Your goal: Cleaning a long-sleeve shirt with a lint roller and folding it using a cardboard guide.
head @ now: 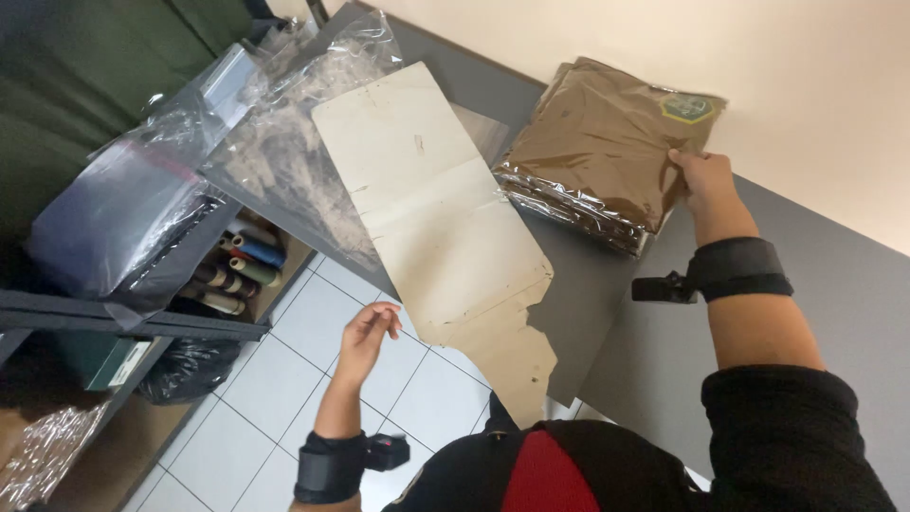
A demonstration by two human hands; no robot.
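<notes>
Two hands up: my right hand (700,178) pinches the stack of brown garments in glossy plastic bags (592,156) at its corner on the grey table (825,284); soft, slippery, probably floppy, so support underneath; left hand (368,332) loose, empty

A garment packing workroom: bagged folded clothes (607,152), clear plastic bags (284,123), and fabric rolls (242,264) on shelving.

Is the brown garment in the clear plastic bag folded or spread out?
Folded. The brown garment in its clear plastic bag lies as a flat rectangular packet on the grey table, layered edges showing, with the right hand gripping one corner.
</notes>
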